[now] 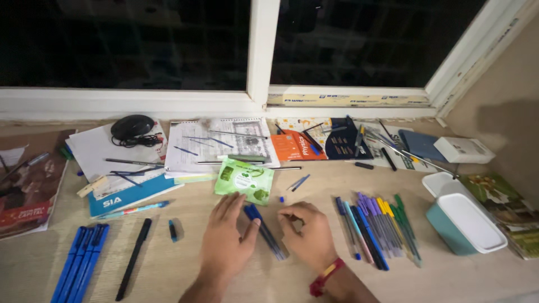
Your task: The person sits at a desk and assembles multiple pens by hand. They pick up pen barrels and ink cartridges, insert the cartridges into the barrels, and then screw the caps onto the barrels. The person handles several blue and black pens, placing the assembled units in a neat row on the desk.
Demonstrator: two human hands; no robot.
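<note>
Mid-sort, looks like: left hand (225,238) flat and spread, right hand (307,234) curled loosely, both touching the blue pens (265,231), which probably need squaring up.

Taking the bundle of pens (265,231) on the table (185,264) as landmark, the left hand (224,241) is placed at its left, the right hand (307,233) at its right, a packet (245,180) behind it, and a row of pens (375,229) farther right.

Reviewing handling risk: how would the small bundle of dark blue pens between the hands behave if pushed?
The bundle of dark blue pens looks stiff and light. Slim and round, they would probably roll or scatter on the smooth wooden desk. The left hand resting alongside may check that.
</note>
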